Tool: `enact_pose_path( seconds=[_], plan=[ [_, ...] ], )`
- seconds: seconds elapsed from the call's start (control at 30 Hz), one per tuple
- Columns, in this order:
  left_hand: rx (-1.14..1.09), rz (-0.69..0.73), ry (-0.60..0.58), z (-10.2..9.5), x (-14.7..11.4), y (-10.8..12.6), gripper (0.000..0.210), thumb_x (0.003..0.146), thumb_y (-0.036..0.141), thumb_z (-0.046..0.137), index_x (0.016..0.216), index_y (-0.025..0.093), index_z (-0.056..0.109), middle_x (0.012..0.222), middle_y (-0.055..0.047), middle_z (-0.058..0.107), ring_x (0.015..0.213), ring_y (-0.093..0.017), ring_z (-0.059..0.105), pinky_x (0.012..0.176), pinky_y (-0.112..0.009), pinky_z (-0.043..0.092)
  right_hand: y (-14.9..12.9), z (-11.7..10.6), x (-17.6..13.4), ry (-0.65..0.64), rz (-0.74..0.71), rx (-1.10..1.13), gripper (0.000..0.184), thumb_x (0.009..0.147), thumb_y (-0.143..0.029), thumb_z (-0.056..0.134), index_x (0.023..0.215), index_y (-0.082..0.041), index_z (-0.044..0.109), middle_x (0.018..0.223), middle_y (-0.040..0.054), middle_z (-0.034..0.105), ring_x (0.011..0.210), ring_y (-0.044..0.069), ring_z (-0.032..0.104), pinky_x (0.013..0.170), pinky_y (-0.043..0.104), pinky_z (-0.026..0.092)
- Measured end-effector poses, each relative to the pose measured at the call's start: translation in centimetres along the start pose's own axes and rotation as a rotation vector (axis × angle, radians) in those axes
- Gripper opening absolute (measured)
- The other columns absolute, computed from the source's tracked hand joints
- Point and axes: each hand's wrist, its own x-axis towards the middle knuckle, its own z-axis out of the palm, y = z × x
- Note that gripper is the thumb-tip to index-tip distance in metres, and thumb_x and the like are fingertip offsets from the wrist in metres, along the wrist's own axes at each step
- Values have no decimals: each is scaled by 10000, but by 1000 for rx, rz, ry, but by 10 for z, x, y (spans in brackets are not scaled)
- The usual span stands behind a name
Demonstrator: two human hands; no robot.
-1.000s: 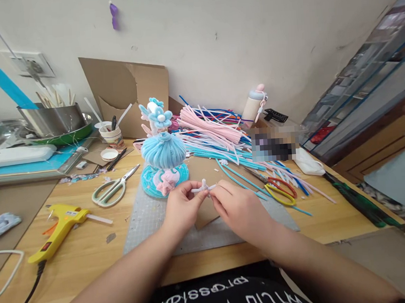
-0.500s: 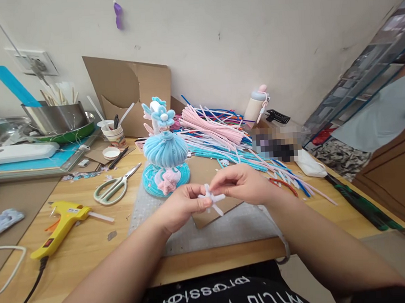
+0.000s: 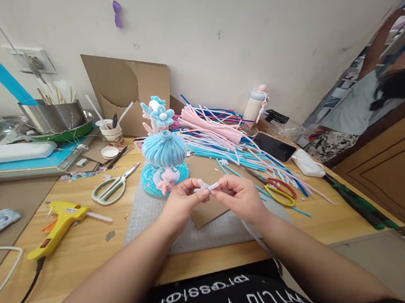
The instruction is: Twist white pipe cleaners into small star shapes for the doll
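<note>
A small white piece of bent pipe cleaner (image 3: 204,186) is held up between my two hands, over the cutting mat. My left hand (image 3: 182,199) is closed, thumb and fingers pinching its left side. From the other side my right hand (image 3: 241,197) grips its right end with thumb and forefinger. Part of the piece is hidden by my fingertips. Under my hands lies a cardboard piece (image 3: 201,215) on the grey cutting mat (image 3: 180,239). Just behind my left hand stands a blue pipe-cleaner ornament (image 3: 164,149) with a pleated shade, flowers and a pink star on its round base.
A yellow glue gun (image 3: 58,224) and green-handled scissors (image 3: 112,189) lie at left. Pink, white and blue pipe cleaners (image 3: 211,128) are heaped behind. Orange-and-yellow scissors (image 3: 280,191) and a phone (image 3: 274,146) lie at right. Another person (image 3: 357,101) is beyond the table's right side.
My right hand has come lower, level with my left, and now pinches the white piece's right end. Its arms look folded closer together. The person at right has shifted.
</note>
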Motion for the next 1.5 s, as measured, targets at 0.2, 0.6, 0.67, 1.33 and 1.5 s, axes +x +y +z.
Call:
enact_pose_path(
  seconds=[0.2, 0.6, 0.67, 1.33, 1.5],
  plan=[
    [-47, -1, -4, 2, -2, 0, 220, 625, 244, 787, 716, 140, 616, 647, 17, 618, 616, -97, 573, 647, -234, 441, 9, 14, -2, 129, 124, 193, 106, 752, -276, 663, 762, -171, 667, 680, 16, 675, 620, 140, 604, 608, 270, 485],
    [73, 20, 1, 1, -1, 0, 204, 710, 281, 723, 744, 144, 575, 643, 19, 590, 579, -93, 583, 614, -228, 454, 7, 16, 3, 79, 256, 435, 146, 685, -310, 705, 705, -173, 658, 602, -9, 614, 545, 104, 514, 540, 243, 417],
    [90, 0, -1, 1, 0, 2, 216, 714, 297, 717, 777, 145, 578, 666, 16, 591, 590, -94, 581, 600, -224, 451, 8, 16, 3, 73, 281, 440, 156, 680, -312, 708, 704, -168, 656, 562, -25, 571, 485, 80, 443, 479, 225, 357],
    [-235, -230, -27, 3, -5, 11, 233, 623, 217, 791, 755, 148, 612, 684, 6, 640, 589, -85, 598, 621, -212, 500, 20, 19, -5, -44, 314, 671, 269, 660, -347, 740, 778, -211, 540, 658, -22, 591, 463, 67, 347, 450, 210, 206],
    [-36, -99, -27, 1, -4, 9, 224, 641, 238, 778, 774, 154, 619, 700, 17, 623, 637, -85, 559, 635, -206, 442, 21, 18, -3, 100, 229, 558, 201, 671, -325, 740, 684, -190, 592, 609, -36, 537, 490, 68, 348, 463, 214, 250]
  ],
)
